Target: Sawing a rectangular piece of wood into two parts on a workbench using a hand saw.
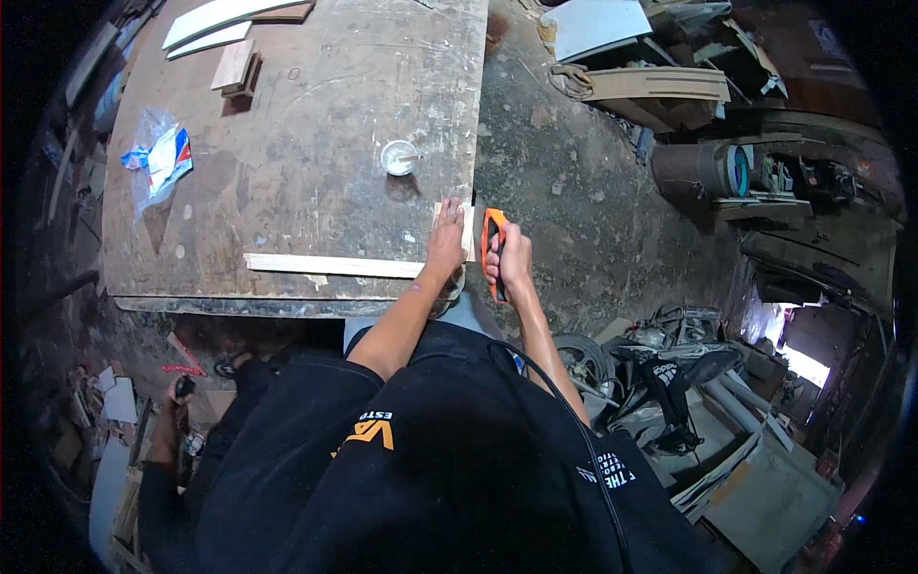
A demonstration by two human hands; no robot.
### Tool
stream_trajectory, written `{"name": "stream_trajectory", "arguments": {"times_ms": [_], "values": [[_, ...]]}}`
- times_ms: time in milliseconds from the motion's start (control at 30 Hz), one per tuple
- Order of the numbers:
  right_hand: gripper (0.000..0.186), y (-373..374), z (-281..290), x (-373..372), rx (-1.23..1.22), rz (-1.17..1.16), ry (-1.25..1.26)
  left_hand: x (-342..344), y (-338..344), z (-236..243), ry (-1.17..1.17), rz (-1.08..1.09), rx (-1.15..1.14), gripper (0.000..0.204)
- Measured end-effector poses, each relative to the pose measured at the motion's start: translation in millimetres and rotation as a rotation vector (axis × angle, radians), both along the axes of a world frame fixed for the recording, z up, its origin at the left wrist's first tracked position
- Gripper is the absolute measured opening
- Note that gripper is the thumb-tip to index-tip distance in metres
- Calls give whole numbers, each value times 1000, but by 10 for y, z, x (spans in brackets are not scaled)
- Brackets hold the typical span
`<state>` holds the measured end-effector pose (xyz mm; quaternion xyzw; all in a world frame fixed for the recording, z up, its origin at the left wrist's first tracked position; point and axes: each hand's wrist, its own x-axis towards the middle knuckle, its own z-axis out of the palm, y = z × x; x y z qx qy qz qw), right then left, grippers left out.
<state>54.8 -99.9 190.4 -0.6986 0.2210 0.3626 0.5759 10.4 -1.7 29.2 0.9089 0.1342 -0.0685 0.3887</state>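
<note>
Hands at the table's [287,191] near right corner. Left hand [446,241] lies flat, fingers together, palm down on a small pale wood piece [468,232] that sits at the table edge. Right hand [510,260] is just beside the left hand, off the table edge, fist closed round an orange-handled saw [493,251]; the handle runs roughly upright in the grip, its top end level with the left fingertips. Blade is hidden, so I can't tell where it meets the wood.

Long pale wood strip [330,265] lies on the table, running out from the left wrist to that hand's left, parallel to the near table edge. Small round white cup [399,158] with something stuck in it stands just beyond the left fingertips, further up the table. Clear plastic bag [161,161] with blue, white and red contents lies well off to the left of the left hand. Short wood offcuts [239,69] and white boards [215,24] sit at the far end of the table, well away from both hands.

To the right of the right hand is a bare dusty floor [593,210], with stacked boards [655,86] far beyond it. Person's black clothing [430,478] fills the lower view below both forearms.
</note>
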Motion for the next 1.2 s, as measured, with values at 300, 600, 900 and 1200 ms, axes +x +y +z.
{"name": "stream_trajectory", "arguments": {"times_ms": [300, 600, 900, 1200], "values": [[41, -88, -308, -138, -29, -6, -144, -31, -82, -33, 10, -54, 59, 92], [43, -144, -343, -214, -4, 4, -199, 14, -108, -227, -28, -57, 167, 96], [46, -244, -368, -387, -55, 7, -248, 6, -34, -136, -37, -51, 149, 93], [44, -232, -91, -505, 44, -63, -92, -32, 2, -68, -29, -3, 55, 95]]}}
